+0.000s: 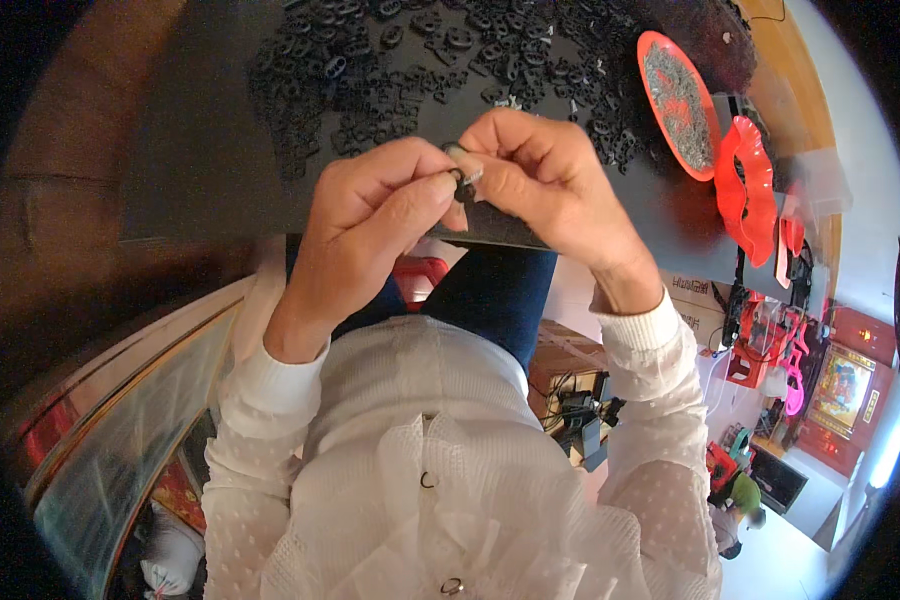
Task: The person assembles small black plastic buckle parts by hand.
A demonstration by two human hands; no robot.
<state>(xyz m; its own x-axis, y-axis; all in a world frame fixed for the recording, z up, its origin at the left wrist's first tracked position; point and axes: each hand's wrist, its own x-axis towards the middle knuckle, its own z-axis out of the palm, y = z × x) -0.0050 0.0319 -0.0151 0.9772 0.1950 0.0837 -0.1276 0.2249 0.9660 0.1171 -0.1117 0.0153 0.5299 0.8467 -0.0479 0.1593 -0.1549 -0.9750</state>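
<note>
My left hand [370, 215] pinches a small black plastic part [461, 188] between thumb and forefinger, above the near edge of the table. My right hand [560, 185] meets it from the other side, thumb and fingertips pressed together at the same part. A tiny pale grey piece [474, 175] shows at the right thumb tip, against the black part. Its kind is too small to make out. Beyond both hands lies a wide spread of loose black plastic parts [370, 100], many of them ring-shaped or with holes.
A red oval plate [649, 60] of small grey pieces stands at the right of the dark table [200, 150]. Beside it is a red dish with a wavy rim [745, 190]. Below right are cables and a cardboard box [560, 365]. Another person [738, 510] is far off at the lower right.
</note>
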